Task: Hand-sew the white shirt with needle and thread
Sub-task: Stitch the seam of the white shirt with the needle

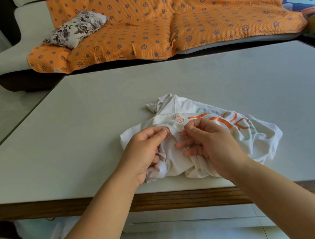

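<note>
A crumpled white shirt (262, 136) with orange lettering lies on the table near its front edge. My left hand (146, 153) pinches a fold of the shirt between thumb and forefinger, its lower fingers curled into the cloth. My right hand (208, 142) pinches at the same fold, thumb and forefinger together, with the other fingers stretched over the fabric. A thin pale thread (173, 134) shows between the two hands. The needle itself is too small to make out.
The table (97, 123) has a pale top and a wooden front edge (177, 199). Behind it stands a sofa with an orange patterned cover (165, 25) and a floral cushion (75, 29). Floor shows at the left.
</note>
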Action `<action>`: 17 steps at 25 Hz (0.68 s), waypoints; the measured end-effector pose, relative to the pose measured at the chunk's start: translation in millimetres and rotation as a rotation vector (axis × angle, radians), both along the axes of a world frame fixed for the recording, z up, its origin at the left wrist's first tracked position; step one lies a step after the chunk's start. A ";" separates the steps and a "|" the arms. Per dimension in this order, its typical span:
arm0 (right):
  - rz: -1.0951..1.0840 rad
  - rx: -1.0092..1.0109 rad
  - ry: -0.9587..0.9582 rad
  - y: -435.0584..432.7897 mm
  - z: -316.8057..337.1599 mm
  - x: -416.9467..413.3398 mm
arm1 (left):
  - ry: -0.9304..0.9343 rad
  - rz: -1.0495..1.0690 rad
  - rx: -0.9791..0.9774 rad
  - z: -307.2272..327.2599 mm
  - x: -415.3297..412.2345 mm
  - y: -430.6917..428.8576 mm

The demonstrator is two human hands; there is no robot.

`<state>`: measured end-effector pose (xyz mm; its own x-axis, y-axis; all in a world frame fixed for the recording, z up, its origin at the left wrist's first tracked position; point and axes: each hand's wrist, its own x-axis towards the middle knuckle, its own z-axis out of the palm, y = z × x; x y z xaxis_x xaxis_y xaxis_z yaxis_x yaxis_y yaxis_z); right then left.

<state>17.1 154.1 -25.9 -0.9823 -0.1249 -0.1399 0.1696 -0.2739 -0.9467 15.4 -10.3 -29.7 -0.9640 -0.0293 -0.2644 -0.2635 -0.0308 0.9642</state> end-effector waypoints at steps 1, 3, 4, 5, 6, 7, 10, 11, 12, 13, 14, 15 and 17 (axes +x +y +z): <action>-0.003 -0.004 0.005 -0.3 -0.8 -0.4 | -0.006 0.005 0.042 0.1 -0.1 0.6; -0.007 -0.008 0.016 -1.2 -2.7 -1.2 | -0.033 0.010 0.142 1.1 -0.5 2.0; -0.010 -0.008 0.019 -1.4 -3.4 -1.8 | -0.045 0.011 0.189 1.6 -0.8 2.7; -0.014 -0.011 0.019 -1.6 -4.0 -2.5 | -0.056 0.010 0.226 1.6 -1.2 3.1; -0.018 -0.017 0.017 -1.6 -4.4 -3.1 | -0.065 0.005 0.250 1.7 -1.4 3.3; -0.021 -0.024 0.014 -1.7 -4.7 -3.5 | -0.075 0.001 0.265 1.0 -1.9 3.1; -0.031 -0.034 0.007 -2.1 -4.6 -3.8 | -0.099 -0.004 0.285 0.7 -3.0 1.9; -0.036 -0.039 0.004 -2.2 -4.3 -3.7 | -0.100 -0.005 0.278 0.8 -3.5 1.5; -0.039 -0.043 0.001 -2.1 -3.9 -3.3 | -0.100 -0.010 0.268 1.8 -3.3 1.5; -0.041 -0.045 -0.002 -2.3 -3.4 -2.9 | -0.099 -0.018 0.253 2.4 -3.2 1.7; -0.042 -0.045 -0.003 -2.4 -2.7 -2.4 | -0.096 -0.026 0.236 3.1 -2.7 2.3; -0.041 -0.043 -0.003 -2.6 -2.1 -1.9 | -0.089 -0.029 0.216 3.4 -2.4 3.5; -0.039 -0.029 0.004 -3.0 -0.7 -0.7 | -0.073 -0.020 0.175 3.7 -1.9 6.2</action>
